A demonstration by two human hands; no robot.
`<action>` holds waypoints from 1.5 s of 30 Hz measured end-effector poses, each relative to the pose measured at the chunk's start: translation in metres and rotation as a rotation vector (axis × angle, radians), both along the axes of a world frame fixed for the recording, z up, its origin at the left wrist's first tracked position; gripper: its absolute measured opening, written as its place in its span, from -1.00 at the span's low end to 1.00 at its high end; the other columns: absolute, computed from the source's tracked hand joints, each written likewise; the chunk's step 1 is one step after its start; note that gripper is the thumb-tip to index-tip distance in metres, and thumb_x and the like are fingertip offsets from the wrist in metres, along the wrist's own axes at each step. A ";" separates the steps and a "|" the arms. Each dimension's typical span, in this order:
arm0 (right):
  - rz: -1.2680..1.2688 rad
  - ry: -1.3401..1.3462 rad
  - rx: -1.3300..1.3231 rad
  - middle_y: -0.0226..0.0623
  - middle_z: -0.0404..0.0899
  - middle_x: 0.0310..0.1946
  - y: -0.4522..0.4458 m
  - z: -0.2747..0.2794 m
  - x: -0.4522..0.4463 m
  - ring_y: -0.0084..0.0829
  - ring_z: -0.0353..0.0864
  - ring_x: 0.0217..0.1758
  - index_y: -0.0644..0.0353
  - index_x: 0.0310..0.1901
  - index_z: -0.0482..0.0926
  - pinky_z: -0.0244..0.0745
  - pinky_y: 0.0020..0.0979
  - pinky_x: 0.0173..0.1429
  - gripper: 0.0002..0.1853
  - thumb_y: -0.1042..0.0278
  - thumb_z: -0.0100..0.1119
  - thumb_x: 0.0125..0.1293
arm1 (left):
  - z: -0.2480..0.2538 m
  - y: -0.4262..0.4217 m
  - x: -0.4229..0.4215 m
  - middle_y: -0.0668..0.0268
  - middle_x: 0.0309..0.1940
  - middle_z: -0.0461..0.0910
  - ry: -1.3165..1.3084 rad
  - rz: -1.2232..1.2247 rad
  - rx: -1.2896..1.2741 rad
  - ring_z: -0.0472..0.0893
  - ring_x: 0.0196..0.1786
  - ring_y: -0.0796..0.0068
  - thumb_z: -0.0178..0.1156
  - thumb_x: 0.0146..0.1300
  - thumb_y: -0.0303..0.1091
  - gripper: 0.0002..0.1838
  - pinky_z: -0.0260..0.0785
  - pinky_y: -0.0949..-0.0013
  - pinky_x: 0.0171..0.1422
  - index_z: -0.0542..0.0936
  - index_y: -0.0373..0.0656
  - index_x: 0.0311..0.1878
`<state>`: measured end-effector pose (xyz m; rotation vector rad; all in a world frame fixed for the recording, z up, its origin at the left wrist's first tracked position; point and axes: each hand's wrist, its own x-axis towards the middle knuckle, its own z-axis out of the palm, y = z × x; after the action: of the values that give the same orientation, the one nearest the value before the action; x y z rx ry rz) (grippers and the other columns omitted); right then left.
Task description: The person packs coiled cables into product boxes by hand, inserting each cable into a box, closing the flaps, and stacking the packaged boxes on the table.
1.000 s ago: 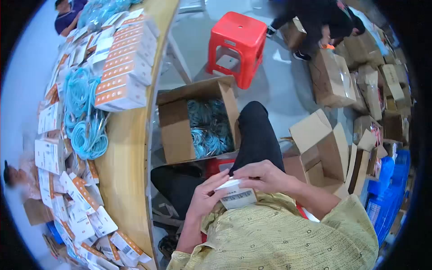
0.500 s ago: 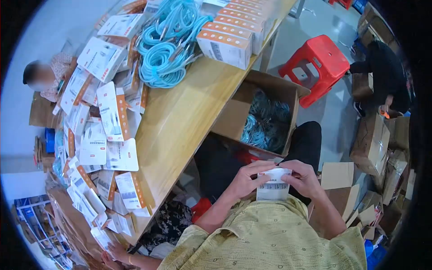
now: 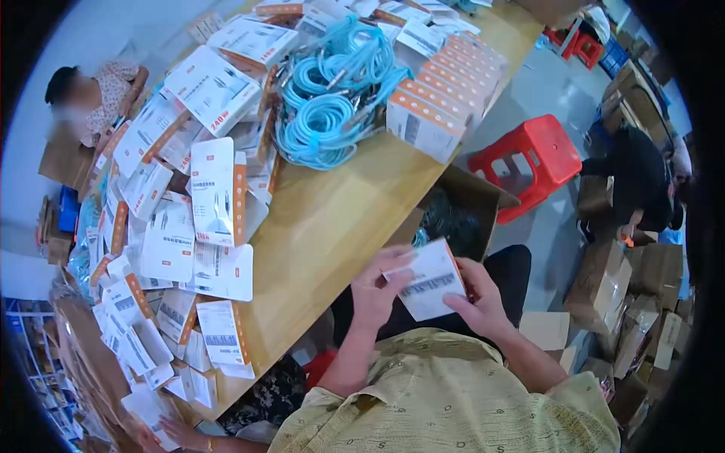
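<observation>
A small white and orange box [image 3: 427, 281] is tilted in front of my chest. My right hand [image 3: 477, 297] grips its right side, thumb on the printed face. At its left edge is my left hand [image 3: 380, 287], blurred, with fingers partly spread; whether it grips the box is unclear. Left of my hands, white and orange boxes and flattened cartons [image 3: 219, 189] lie heaped on the wooden table [image 3: 325, 219]. Coiled light-blue cables [image 3: 325, 128] rest behind them. A row of upright boxes [image 3: 434, 106] lines the table's far right part.
Beyond my knees an open carton [image 3: 483, 204] holds cables, beside a red stool [image 3: 529, 166]. Cardboard boxes [image 3: 600, 283] stand on the floor at right, near a bending person [image 3: 634, 174]. Another person [image 3: 102, 102] sits across the table. A co-worker's hand [image 3: 181, 434] touches a carton at lower left.
The view has swung left, showing more of the table. The box has turned from upright to tilted, and my left hand has shifted to its left edge.
</observation>
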<state>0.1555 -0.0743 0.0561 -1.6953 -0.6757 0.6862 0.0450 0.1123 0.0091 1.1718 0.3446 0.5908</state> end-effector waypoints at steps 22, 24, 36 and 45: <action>-0.051 -1.328 0.074 -0.11 0.50 0.24 0.132 0.042 0.118 0.02 0.47 0.23 0.20 0.24 0.54 0.43 -0.11 0.31 -0.44 0.55 0.30 0.12 | -0.012 0.064 0.107 0.17 0.38 0.40 0.112 0.160 0.341 0.47 0.32 0.19 0.31 0.26 -0.47 -0.40 0.36 0.22 0.41 0.44 -0.21 0.39; -0.026 -1.245 0.110 -0.11 0.50 0.24 0.118 0.037 0.108 0.01 0.48 0.22 0.21 0.24 0.54 0.44 -0.13 0.30 -0.44 0.55 0.31 0.13 | 0.015 0.061 0.072 0.16 0.35 0.44 0.188 0.359 0.702 0.48 0.33 0.17 0.34 0.23 -0.43 -0.42 0.37 0.20 0.40 0.49 -0.21 0.35; 0.102 -1.056 0.317 -0.18 0.55 0.13 0.158 0.019 0.064 -0.09 0.53 0.10 0.19 0.09 0.59 0.51 -0.23 0.17 -0.58 0.52 0.28 0.13 | 0.094 0.219 -0.041 -0.06 0.40 0.35 1.250 0.693 1.138 0.39 0.37 -0.14 0.52 -0.07 0.03 0.05 0.32 -0.06 0.40 0.28 -0.14 0.49; 0.064 -1.458 0.304 -0.19 0.52 0.13 0.293 0.026 0.108 -0.07 0.47 0.15 0.09 0.08 0.60 0.47 -0.18 0.20 -0.61 0.44 0.26 0.18 | 0.145 0.190 -0.067 0.05 -0.16 0.71 1.133 0.935 0.964 0.66 -0.14 -0.09 0.32 0.24 -0.19 -0.52 0.48 0.03 0.04 0.57 -0.23 0.17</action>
<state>0.2637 0.2185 0.0821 -1.6776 -1.6991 -0.7560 -0.0224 0.3021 0.1544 2.2331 1.7820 0.8742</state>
